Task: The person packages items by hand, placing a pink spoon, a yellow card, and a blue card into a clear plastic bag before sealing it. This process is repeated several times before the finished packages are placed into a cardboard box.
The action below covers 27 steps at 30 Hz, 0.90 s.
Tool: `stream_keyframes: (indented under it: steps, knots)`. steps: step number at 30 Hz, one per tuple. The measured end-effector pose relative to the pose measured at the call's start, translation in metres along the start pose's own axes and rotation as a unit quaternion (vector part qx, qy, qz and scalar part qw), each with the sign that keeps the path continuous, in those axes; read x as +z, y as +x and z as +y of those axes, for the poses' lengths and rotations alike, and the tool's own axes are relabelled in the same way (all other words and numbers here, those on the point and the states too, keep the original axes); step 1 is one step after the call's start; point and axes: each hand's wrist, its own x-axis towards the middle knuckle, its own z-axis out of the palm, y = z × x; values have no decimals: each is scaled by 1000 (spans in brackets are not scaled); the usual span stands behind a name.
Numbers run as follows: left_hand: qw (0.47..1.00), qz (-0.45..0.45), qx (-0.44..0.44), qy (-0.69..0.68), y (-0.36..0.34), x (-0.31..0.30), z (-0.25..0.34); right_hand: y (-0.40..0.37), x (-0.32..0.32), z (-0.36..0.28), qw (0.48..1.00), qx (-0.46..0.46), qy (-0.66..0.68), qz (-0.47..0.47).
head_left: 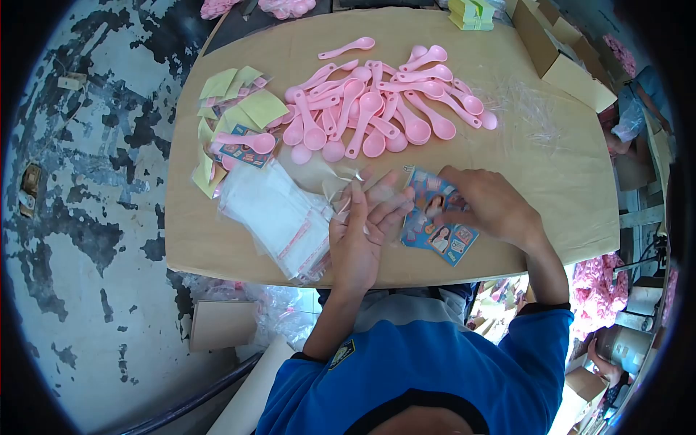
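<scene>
My left hand is raised palm up over the front of the table, and a clear plastic bag shows at its fingers. To its right, my right hand reaches over blue printed cards, its fingers bent onto them; whether it grips one is unclear. A stack of clear bags lies just left of my left hand. Beyond the hands is a pile of pink spoons. One pink spoon rests on a printed card among bags with yellow-green cards.
Yellow-green stacks sit at the table's far edge, near an open cardboard box at the back right. Thin clear plastic lies right of the spoons. Part of another person shows at the far right.
</scene>
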Motion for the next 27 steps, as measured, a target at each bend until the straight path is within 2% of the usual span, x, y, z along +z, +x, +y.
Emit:
stream_keyframes:
  steps: [1,3,6,7,10,12,15,18,21,22,25,27]
  knots:
    - [999,2,-5,-35,1,2,1,1,-2,0,1000,12,-10,7]
    - [1000,12,14,16,2,9,1,3,-4,1,999,37,-30,21]
    - [997,13,1,81,1,7,0,4,5,9,993,-44,4,108]
    - [995,11,-9,99,1,4,-1,4,4,9,992,-44,35,108]
    - [995,5,35,97,-2,-3,-6,4,-4,3,988,-43,105,109]
    - [994,28,75,69,0,-7,-6,3,-8,-2,985,-36,127,111]
    - [992,81,100,15,3,-7,0,0,-16,-11,961,-5,243,130]
    - [988,109,106,-16,7,-3,4,-3,-16,-9,943,-49,307,118]
    - [991,83,102,0,6,-1,3,-2,-10,-14,948,-100,286,97]
    - [993,69,99,10,5,-1,2,2,-2,-12,950,-132,254,121]
    - [992,71,92,47,3,8,3,5,7,-13,952,-145,238,124]
    - [991,71,108,45,3,7,1,2,3,-13,954,-112,245,131]
